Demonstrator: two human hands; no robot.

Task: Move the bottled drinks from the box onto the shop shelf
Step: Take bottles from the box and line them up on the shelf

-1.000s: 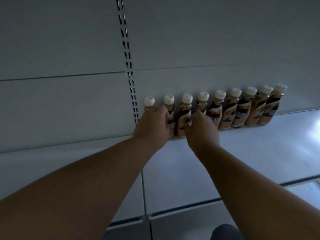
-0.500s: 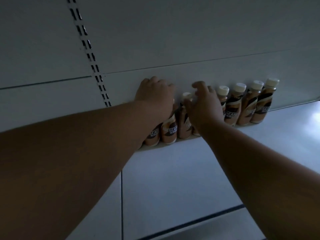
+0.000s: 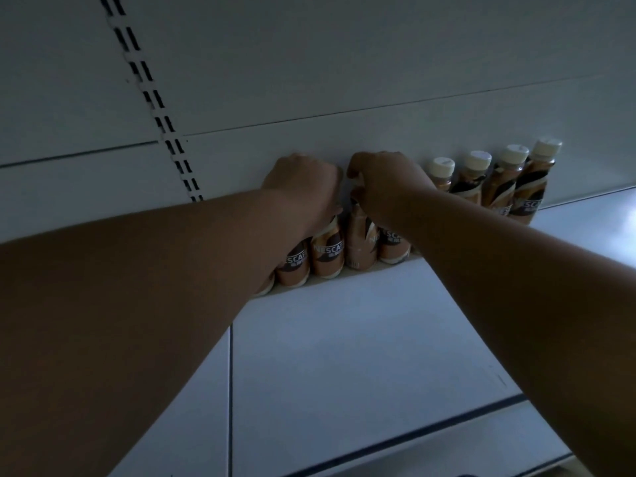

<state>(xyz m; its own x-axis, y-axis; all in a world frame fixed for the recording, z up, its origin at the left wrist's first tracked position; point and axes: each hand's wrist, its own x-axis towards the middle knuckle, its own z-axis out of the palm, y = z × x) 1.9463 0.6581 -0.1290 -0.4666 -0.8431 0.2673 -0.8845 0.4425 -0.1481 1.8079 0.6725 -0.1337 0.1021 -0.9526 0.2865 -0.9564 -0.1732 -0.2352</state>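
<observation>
Now the pale grey metal shop shelf [image 3: 344, 339] carries a single row of brown-and-cream coffee bottles with white caps [image 3: 495, 187] against its back panel, no box in view. Both arms have risen from the bottles' bodies to their tops: the left hand [image 3: 303, 187] is curled shut over the caps at the row's left end, and the right hand [image 3: 389, 184] is closed over the neighbouring caps. That suggests straightening the row rather than placing new bottles.

A pale back panel [image 3: 378, 56] is crossed by horizontal seams. A slotted upright strip [image 3: 156, 108] is set into it.
</observation>
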